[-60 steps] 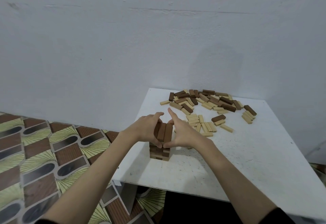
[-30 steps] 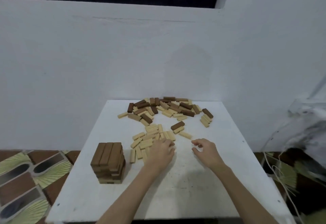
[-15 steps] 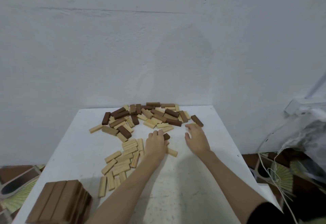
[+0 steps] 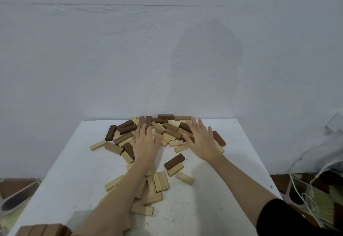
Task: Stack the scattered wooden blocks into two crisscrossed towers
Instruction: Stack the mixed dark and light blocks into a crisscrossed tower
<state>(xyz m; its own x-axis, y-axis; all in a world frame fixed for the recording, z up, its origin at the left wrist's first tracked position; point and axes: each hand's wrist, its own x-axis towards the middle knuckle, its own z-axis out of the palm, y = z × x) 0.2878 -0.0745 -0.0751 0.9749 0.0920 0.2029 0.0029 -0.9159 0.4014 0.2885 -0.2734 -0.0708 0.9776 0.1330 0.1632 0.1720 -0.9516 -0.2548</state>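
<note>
Both hands are out flat, fingers spread, holding nothing: left hand and right hand lie palm-down on the far pile of blocks, a mix of dark and pale ones too jumbled to count. One dark block sits alone between the wrists. Under and beside the left forearm there's a loose bunch of pale blocks, maybe a dozen, several hidden by the arm. Only one tower shows, cut off at the bottom edge near the left elbow. Half a second ago the hands were nearer, at the pile's front edge; now they're reaching deeper across the white table.
</note>
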